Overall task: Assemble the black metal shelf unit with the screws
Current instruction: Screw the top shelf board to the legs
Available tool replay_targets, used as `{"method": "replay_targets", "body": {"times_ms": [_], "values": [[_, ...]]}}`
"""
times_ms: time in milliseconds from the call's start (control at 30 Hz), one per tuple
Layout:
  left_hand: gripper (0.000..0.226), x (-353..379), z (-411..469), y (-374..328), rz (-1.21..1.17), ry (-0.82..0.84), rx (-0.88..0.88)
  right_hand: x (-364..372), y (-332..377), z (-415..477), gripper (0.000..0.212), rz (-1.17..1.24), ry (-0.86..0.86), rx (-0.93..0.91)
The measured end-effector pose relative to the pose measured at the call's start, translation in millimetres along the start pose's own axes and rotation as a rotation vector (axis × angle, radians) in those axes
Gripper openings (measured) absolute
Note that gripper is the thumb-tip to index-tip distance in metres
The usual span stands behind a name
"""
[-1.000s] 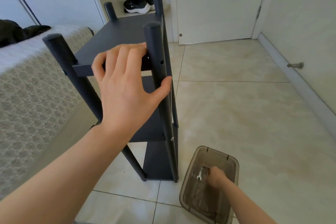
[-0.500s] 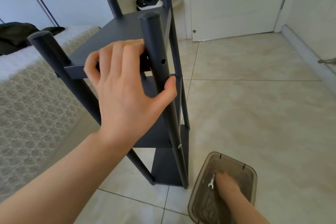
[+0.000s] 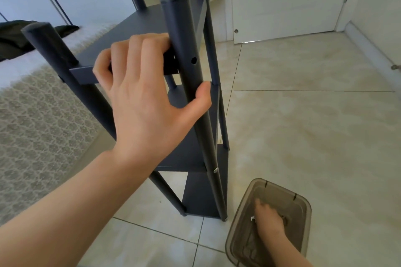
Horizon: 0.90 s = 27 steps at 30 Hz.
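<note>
We stand the shelf [image 3: 138, 24] upright on the tiled floor [image 3: 303, 115], left of centre in the frame, beside the bed [image 3: 32, 125] at the left edge. Its three tiers are already in place, so we judge the assembly to be far along and the step in hand to be fetching a fastener for the top tier.

The left hand [image 3: 147, 97], at centre, steadies the frame: its grip curls over the front edge of the top panel, with the thumb pressed against the near post [image 3: 184, 39].

At the lower right a translucent bin [image 3: 288, 201] sits on the floor just beside the shelf's foot. The right hand [image 3: 269, 221] reaches down into it.

An open hole [image 3: 193, 60] shows in the post at the level of the top panel. Lower on the same post a screw [image 3: 215, 169] is seated at the middle tier. Next, we expect a screw has to be brought up to that hole while the left hand keeps panel and post aligned.

The right hand is blurred and its fingers are hidden, so we cannot tell whether its grip has anything. A small pale tool, perhaps a wrench [image 3: 252, 219], lies touching it. The bin's near end is cut off by the frame.
</note>
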<state>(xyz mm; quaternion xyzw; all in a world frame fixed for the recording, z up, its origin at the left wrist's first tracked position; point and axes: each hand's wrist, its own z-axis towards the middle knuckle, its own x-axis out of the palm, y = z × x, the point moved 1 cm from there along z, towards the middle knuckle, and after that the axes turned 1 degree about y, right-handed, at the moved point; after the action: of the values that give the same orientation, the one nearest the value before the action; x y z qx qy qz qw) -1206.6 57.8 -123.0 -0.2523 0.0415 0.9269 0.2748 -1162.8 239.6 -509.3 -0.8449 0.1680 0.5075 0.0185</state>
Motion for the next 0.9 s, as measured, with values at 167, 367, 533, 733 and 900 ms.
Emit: {"method": "replay_targets", "body": {"times_ms": [167, 367, 533, 733, 900], "values": [[0.047, 0.0, 0.1, 2.1, -0.020, 0.007, 0.008, -14.1, -7.8, -2.9, 0.034, 0.037, 0.038, 0.031], [0.043, -4.9, 2.9, 0.6, -0.071, 0.056, -0.005, -60.4, -6.7, -17.3, 0.030, 0.117, 0.053, 0.021], [0.046, -12.8, 4.7, -0.4, -0.097, 0.161, -0.036, -127.6, 11.0, -36.7, 0.024, 0.114, 0.022, -0.036], [0.050, -26.3, 6.3, -0.5, -0.125, 0.264, -0.052, -228.1, 35.1, -76.8, 0.005, 0.296, -0.073, -0.157], [0.043, -36.3, 8.0, 1.0, -0.214, 0.276, -0.071, -292.0, 48.8, -130.4, 0.013, 0.600, -0.225, -0.297]]}}
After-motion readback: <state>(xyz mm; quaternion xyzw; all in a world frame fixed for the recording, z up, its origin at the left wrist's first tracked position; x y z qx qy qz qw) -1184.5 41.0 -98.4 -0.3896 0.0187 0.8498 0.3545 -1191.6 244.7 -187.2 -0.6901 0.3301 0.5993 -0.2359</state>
